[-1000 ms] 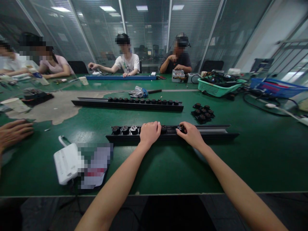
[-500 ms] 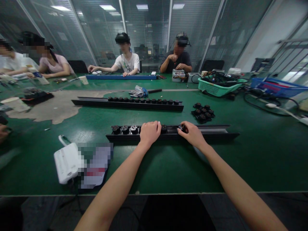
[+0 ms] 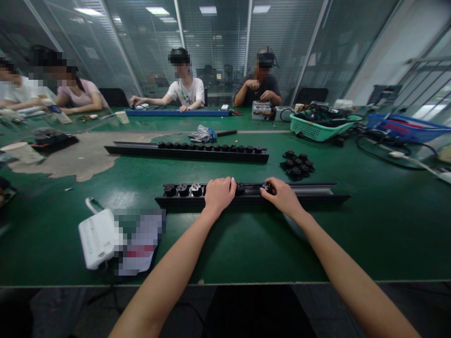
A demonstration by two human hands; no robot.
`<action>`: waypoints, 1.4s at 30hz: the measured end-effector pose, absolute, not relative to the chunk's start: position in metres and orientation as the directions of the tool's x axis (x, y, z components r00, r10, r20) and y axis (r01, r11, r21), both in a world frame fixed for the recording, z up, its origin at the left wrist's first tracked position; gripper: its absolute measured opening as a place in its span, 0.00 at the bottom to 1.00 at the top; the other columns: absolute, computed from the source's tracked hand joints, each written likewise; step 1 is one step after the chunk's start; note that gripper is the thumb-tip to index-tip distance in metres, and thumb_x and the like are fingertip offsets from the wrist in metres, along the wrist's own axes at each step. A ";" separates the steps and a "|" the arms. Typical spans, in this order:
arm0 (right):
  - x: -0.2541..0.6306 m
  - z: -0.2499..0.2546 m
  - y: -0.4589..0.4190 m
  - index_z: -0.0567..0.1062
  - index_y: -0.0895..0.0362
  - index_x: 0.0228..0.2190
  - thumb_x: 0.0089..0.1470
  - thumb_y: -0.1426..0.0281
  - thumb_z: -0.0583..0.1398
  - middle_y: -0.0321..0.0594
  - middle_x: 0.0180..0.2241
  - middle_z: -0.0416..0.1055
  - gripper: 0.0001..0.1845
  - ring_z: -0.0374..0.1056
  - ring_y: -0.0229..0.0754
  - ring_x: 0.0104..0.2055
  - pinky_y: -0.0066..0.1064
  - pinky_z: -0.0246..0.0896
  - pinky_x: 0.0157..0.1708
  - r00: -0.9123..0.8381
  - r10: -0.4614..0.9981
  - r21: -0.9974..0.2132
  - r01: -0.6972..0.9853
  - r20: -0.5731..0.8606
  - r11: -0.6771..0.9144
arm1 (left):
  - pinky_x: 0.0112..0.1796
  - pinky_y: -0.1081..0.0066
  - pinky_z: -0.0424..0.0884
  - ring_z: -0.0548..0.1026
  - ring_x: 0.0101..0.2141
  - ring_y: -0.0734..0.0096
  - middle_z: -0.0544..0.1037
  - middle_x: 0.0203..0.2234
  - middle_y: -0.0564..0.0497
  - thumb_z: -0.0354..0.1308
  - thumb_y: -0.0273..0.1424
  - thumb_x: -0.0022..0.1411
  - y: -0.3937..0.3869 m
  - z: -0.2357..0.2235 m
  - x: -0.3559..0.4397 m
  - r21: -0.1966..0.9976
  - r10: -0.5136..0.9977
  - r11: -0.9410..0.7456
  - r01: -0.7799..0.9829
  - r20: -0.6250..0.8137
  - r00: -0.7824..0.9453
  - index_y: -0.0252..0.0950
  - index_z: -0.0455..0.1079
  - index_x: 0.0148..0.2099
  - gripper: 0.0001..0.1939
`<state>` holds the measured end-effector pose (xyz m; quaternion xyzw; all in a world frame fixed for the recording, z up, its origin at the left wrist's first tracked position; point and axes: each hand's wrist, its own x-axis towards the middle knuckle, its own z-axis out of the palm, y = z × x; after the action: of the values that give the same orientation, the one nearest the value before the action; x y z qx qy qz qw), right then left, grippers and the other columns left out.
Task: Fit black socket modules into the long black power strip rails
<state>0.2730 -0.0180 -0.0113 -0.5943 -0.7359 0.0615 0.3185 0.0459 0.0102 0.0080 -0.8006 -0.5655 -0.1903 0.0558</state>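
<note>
A long black channel (image 3: 183,202) lies on the table before me, with several round black socket modules (image 3: 182,189) seated in its left part. My left hand (image 3: 219,193) is closed over the channel near its middle, fingers curled across the far wall and hiding what sits beneath. One module (image 3: 240,188) shows just right of that hand. Between thumb and fingers, my right hand (image 3: 280,193) pinches another socket module (image 3: 268,188) at the channel, right of a gap. Whether this module is fully seated cannot be told.
Loose socket modules (image 3: 298,164) lie beyond the channel's right part. A second black channel (image 3: 186,154) holding several modules is farther back. A white device (image 3: 98,239) sits at front left. Green basket (image 3: 319,129) and blue basket (image 3: 405,129) stand right. Co-workers sit across the table.
My hands and the channel stay almost still; the right hand and its socket module shift very slightly right. Across the table, a dark-sleeved co-worker's hand moves a little.
</note>
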 end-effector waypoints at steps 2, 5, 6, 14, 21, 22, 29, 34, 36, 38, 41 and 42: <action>0.273 -0.011 -0.018 0.71 0.54 0.38 0.55 0.58 0.56 0.43 0.35 0.72 0.14 0.66 0.44 0.35 0.34 0.58 0.35 -0.087 0.917 -0.472 0.836 0.389 0.280 | 0.39 0.65 0.64 0.77 0.36 0.61 0.80 0.34 0.43 0.36 0.39 0.73 0.010 0.008 0.046 0.129 0.886 -0.353 0.927 0.365 0.286 0.35 0.73 0.37 0.25; 0.273 -0.011 -0.018 0.71 0.55 0.38 0.55 0.58 0.57 0.43 0.35 0.72 0.14 0.66 0.44 0.35 0.34 0.58 0.35 -0.084 0.920 -0.473 0.838 0.383 0.273 | 0.39 0.65 0.64 0.77 0.36 0.61 0.80 0.34 0.43 0.36 0.39 0.73 0.011 0.008 0.046 0.131 0.887 -0.351 0.927 0.363 0.284 0.35 0.72 0.37 0.25; 0.273 -0.011 -0.018 0.70 0.55 0.38 0.55 0.58 0.57 0.43 0.35 0.72 0.14 0.66 0.44 0.35 0.34 0.58 0.35 -0.084 0.921 -0.472 0.838 0.381 0.272 | 0.39 0.65 0.64 0.77 0.35 0.61 0.80 0.34 0.43 0.36 0.39 0.73 0.011 0.008 0.046 0.129 0.886 -0.351 0.927 0.365 0.285 0.35 0.72 0.37 0.25; 0.274 -0.011 -0.017 0.71 0.54 0.38 0.55 0.58 0.57 0.42 0.33 0.70 0.14 0.65 0.44 0.35 0.34 0.58 0.35 -0.094 0.917 -0.463 0.840 0.388 0.282 | 0.40 0.65 0.64 0.77 0.38 0.61 0.80 0.35 0.43 0.36 0.39 0.73 0.010 0.009 0.047 0.130 0.898 -0.335 0.933 0.343 0.275 0.35 0.73 0.38 0.25; 0.274 -0.012 -0.017 0.70 0.55 0.38 0.55 0.59 0.57 0.41 0.33 0.70 0.14 0.65 0.44 0.35 0.34 0.59 0.36 -0.088 0.921 -0.476 0.835 0.380 0.276 | 0.40 0.65 0.64 0.77 0.37 0.62 0.80 0.35 0.43 0.36 0.38 0.73 0.010 0.010 0.047 0.130 0.898 -0.340 0.931 0.338 0.281 0.35 0.72 0.38 0.25; 0.274 -0.012 -0.017 0.70 0.55 0.38 0.55 0.59 0.57 0.41 0.33 0.69 0.14 0.65 0.44 0.35 0.34 0.58 0.36 -0.086 0.922 -0.478 0.835 0.377 0.273 | 0.40 0.65 0.64 0.77 0.36 0.62 0.80 0.35 0.43 0.36 0.38 0.73 0.010 0.010 0.047 0.128 0.897 -0.341 0.931 0.342 0.281 0.35 0.72 0.38 0.24; 0.275 -0.010 -0.018 0.70 0.55 0.37 0.55 0.59 0.57 0.41 0.33 0.69 0.13 0.64 0.43 0.35 0.34 0.58 0.36 -0.094 0.916 -0.486 0.824 0.390 0.292 | 0.40 0.65 0.64 0.77 0.36 0.61 0.80 0.34 0.43 0.36 0.38 0.73 0.010 0.009 0.046 0.131 0.889 -0.352 0.927 0.355 0.288 0.35 0.73 0.38 0.24; 0.277 -0.012 -0.016 0.70 0.55 0.36 0.55 0.59 0.56 0.41 0.32 0.69 0.13 0.64 0.43 0.34 0.34 0.58 0.36 -0.104 0.910 -0.483 0.820 0.402 0.307 | 0.38 0.66 0.63 0.76 0.34 0.63 0.80 0.33 0.43 0.36 0.38 0.73 0.010 0.009 0.046 0.126 0.887 -0.356 0.926 0.359 0.292 0.35 0.72 0.37 0.25; 0.277 -0.013 -0.015 0.70 0.56 0.36 0.55 0.59 0.57 0.42 0.33 0.69 0.13 0.64 0.43 0.34 0.34 0.58 0.36 -0.109 0.905 -0.483 0.816 0.411 0.318 | 0.37 0.66 0.63 0.76 0.34 0.63 0.80 0.33 0.44 0.35 0.38 0.73 0.010 0.008 0.046 0.118 0.880 -0.361 0.925 0.370 0.297 0.35 0.72 0.36 0.25; 0.278 -0.014 -0.014 0.70 0.56 0.36 0.55 0.60 0.57 0.42 0.33 0.70 0.13 0.64 0.43 0.34 0.34 0.57 0.36 -0.109 0.899 -0.483 0.813 0.424 0.326 | 0.37 0.66 0.62 0.76 0.34 0.62 0.80 0.33 0.44 0.36 0.38 0.73 0.011 0.007 0.046 0.108 0.877 -0.357 0.928 0.380 0.293 0.35 0.72 0.36 0.25; 0.279 -0.015 -0.014 0.70 0.56 0.36 0.55 0.60 0.57 0.42 0.32 0.69 0.12 0.63 0.43 0.33 0.34 0.57 0.36 -0.106 0.892 -0.479 0.812 0.440 0.333 | 0.37 0.65 0.62 0.77 0.34 0.62 0.80 0.33 0.44 0.36 0.37 0.73 0.011 0.006 0.046 0.098 0.879 -0.345 0.934 0.382 0.285 0.35 0.72 0.37 0.24; 0.279 -0.016 -0.013 0.70 0.56 0.35 0.55 0.60 0.58 0.42 0.32 0.69 0.12 0.63 0.43 0.33 0.34 0.57 0.36 -0.105 0.891 -0.478 0.813 0.443 0.333 | 0.37 0.65 0.62 0.77 0.35 0.62 0.80 0.33 0.44 0.36 0.37 0.73 0.011 0.006 0.046 0.099 0.881 -0.343 0.934 0.379 0.283 0.35 0.72 0.37 0.24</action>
<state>0.2792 -0.0135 -0.0156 -0.5745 -0.7412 0.0568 0.3425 0.0465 0.0112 0.0060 -0.7978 -0.5688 -0.1867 0.0713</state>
